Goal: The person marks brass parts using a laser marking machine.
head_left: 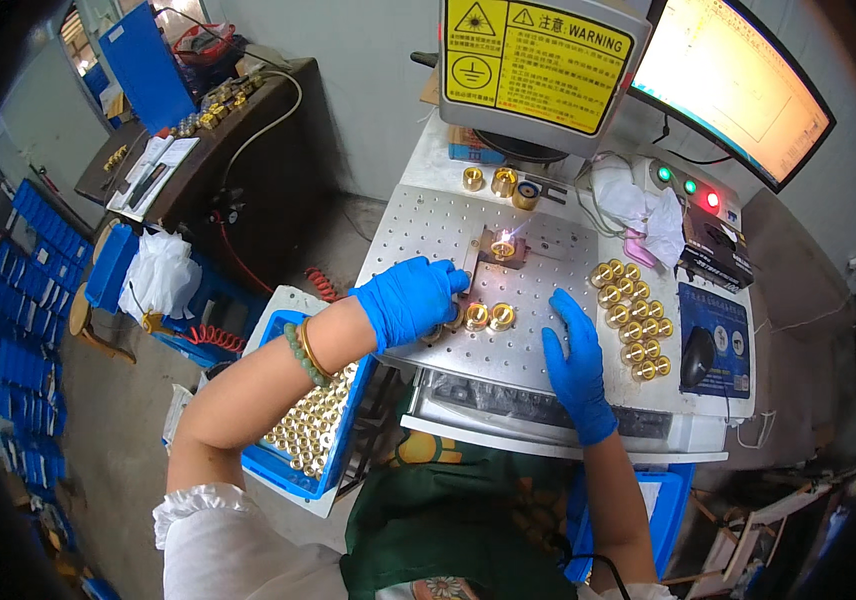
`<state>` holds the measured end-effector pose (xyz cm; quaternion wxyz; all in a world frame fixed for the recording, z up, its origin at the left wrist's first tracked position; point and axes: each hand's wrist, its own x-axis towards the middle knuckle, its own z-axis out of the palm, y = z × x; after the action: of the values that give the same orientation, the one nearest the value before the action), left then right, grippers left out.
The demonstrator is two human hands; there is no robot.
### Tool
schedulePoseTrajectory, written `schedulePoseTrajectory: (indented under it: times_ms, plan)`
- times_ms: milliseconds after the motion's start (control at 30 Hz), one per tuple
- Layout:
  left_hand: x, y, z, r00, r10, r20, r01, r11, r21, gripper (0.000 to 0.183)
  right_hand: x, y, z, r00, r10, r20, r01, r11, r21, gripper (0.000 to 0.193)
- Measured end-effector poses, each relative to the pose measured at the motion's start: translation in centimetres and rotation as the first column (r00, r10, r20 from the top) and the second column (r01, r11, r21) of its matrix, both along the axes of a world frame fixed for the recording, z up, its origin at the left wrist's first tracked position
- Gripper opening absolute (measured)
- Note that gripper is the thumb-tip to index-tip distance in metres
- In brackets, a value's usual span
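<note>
My left hand (411,303), in a blue glove, is at the left edge of a perforated metal plate (418,235), its fingers curled in; whether anything is inside them is hidden. Close to its fingertips several brass rings (476,317) stand in a row, the leftmost partly covered by the hand. My right hand (575,365), gloved too, rests over the plate's front right part with thumb and fingers apart, holding nothing. Beyond both hands, one brass ring (503,245) sits in a small metal holder (517,262) with a bright spark of light on it.
A machine head (538,75) with a yellow warning label hangs above the plate. More brass rings (633,325) stand grouped at the right, beside a computer mouse (698,357). A lit monitor (733,85) is behind. Below my left forearm is a blue tray (324,488) of brass rings.
</note>
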<state>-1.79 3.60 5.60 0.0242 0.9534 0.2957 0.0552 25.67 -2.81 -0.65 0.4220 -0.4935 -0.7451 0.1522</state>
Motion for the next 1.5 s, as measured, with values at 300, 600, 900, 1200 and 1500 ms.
schedulePoseTrajectory:
  times_ms: [300, 600, 900, 1200, 1500]
  plan:
    - [1.8, -0.9, 0.8, 0.970, -0.224, -0.095, 0.222, 0.975, -0.033, 0.017, -0.1, -0.1, -0.2, 0.999, 0.007, 0.035, -0.007, 1.000, 0.004, 0.042]
    - [-10.8, -9.7, -0.4, 0.869, 0.152, 0.471, -0.067, 0.979, -0.191, 0.029, -0.1, 0.0, -1.2, 0.988, -0.022, -0.152, 0.002, 0.991, -0.135, 0.044]
    - [-23.5, -27.4, -17.1, 0.141, 0.942, -0.306, -0.945, 0.036, -0.324, 0.027, 0.3, 0.6, -2.1, 0.976, 0.052, -0.212, -0.090, 0.980, -0.175, 0.046]
    - [-23.3, -29.7, -24.5, -0.107, 0.877, -0.469, -0.994, -0.085, 0.068, 0.030, 0.5, 0.7, -2.3, 0.983, 0.048, -0.178, -0.080, 0.981, -0.176, 0.045]
    - [-22.3, -29.1, -24.8, -0.168, 0.869, -0.465, -0.985, -0.128, 0.116, 0.024, 0.6, 0.7, -2.2, 0.981, 0.056, -0.184, -0.086, 0.984, -0.158, 0.039]
